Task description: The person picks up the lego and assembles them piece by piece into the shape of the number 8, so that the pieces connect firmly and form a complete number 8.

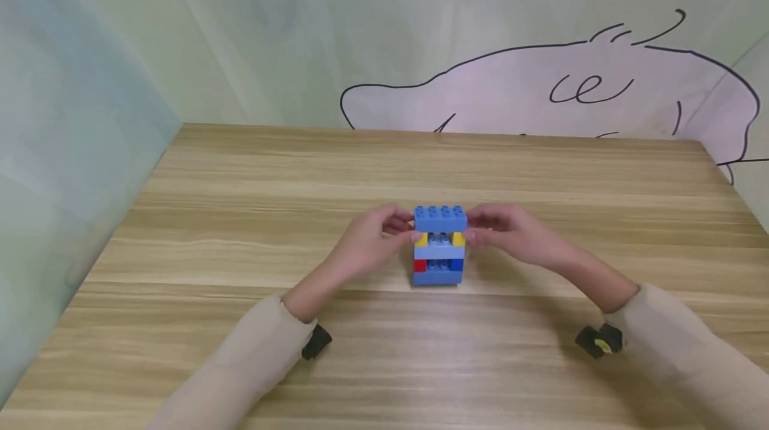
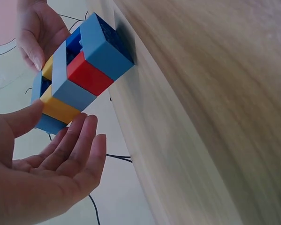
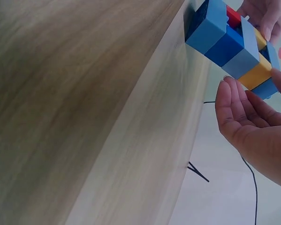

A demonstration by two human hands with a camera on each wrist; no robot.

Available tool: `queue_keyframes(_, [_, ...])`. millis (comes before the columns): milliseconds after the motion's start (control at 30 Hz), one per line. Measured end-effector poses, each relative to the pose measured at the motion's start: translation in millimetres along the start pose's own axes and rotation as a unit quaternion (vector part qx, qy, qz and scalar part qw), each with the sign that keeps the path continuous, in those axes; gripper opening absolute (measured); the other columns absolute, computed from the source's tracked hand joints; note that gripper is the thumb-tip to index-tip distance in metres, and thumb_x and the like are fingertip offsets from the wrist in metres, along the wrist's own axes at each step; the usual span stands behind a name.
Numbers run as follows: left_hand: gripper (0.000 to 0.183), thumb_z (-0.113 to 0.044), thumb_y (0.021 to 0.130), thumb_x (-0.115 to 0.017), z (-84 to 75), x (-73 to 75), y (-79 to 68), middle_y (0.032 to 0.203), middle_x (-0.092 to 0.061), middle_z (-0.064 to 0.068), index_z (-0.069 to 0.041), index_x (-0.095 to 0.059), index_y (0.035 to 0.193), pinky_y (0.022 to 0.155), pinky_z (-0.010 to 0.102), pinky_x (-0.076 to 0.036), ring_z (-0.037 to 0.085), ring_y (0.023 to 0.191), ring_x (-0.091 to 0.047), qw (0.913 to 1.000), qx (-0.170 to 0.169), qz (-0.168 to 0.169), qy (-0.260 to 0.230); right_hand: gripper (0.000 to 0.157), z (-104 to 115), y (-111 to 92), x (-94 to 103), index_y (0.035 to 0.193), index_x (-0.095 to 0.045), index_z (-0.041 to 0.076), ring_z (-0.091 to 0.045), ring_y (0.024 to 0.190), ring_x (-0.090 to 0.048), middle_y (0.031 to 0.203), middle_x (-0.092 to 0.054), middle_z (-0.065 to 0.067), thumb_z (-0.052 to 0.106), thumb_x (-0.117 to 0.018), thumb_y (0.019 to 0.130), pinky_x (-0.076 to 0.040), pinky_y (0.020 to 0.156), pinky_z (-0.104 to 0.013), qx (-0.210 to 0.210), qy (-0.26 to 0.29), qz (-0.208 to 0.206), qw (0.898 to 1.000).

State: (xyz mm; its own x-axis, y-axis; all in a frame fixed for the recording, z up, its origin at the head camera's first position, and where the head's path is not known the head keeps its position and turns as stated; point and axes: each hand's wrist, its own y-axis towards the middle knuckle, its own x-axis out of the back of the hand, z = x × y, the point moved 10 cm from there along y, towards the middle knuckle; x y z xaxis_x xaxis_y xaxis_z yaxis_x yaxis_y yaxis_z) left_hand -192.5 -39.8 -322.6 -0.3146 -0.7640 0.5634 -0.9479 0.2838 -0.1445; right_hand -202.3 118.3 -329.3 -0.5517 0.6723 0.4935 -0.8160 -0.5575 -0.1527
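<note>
A tower of toy building bricks (image 1: 439, 252) stands upright in the middle of the table. Its top brick (image 1: 440, 219) is blue and studded, over two yellow bricks with a gap between them. Below come a light blue brick, then a red brick (image 2: 90, 73) and a dark blue brick (image 3: 224, 45) side by side, and a blue base. From the left, my left hand (image 1: 371, 241) pinches the tower's upper part, thumb on a yellow brick and fingers behind. My right hand (image 1: 518, 235) grips the opposite side likewise, its thumb at the other yellow brick.
The wood-grain table (image 1: 252, 216) spreads around the tower. Behind it rises a pale wall (image 1: 288, 36) with a black line drawing, and another wall (image 1: 60, 149) borders the left side. Dark devices (image 1: 316, 342) sit at both sleeve cuffs.
</note>
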Motion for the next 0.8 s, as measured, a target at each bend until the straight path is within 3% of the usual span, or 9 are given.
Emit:
queue_keyframes(533, [0.033, -0.022, 0.088, -0.062, 13.9, -7.5, 20.6, 0.102, -0.061, 0.005, -0.004, -0.057, 0.115, 0.081, 0.028, -0.048, 0.017, 0.094, -0.057, 0.9992, 0.034, 0.017, 0.017, 0.046, -25.0, 14.7, 1.9, 0.125, -0.050, -0.002, -0.024, 0.084, -0.059, 0.101, -0.062, -0.012, 0.030, -0.055, 0.092, -0.049, 0.081, -0.035, -0.073, 0.028, -0.004, 0.997])
queue_keyframes(800, [0.032, -0.022, 0.088, -0.061, 19.9, -13.4, 25.5, 0.102, -0.061, 0.006, -0.003, -0.058, 0.114, 0.081, 0.029, -0.048, 0.018, 0.093, -0.057, 0.9985, 0.037, 0.028, 0.030, 0.039, -38.2, 22.9, -2.2, 0.115, -0.057, -0.004, -0.023, 0.078, -0.059, 0.088, -0.064, -0.012, 0.028, -0.053, 0.093, -0.051, 0.073, -0.033, -0.081, 0.042, -0.005, 0.996])
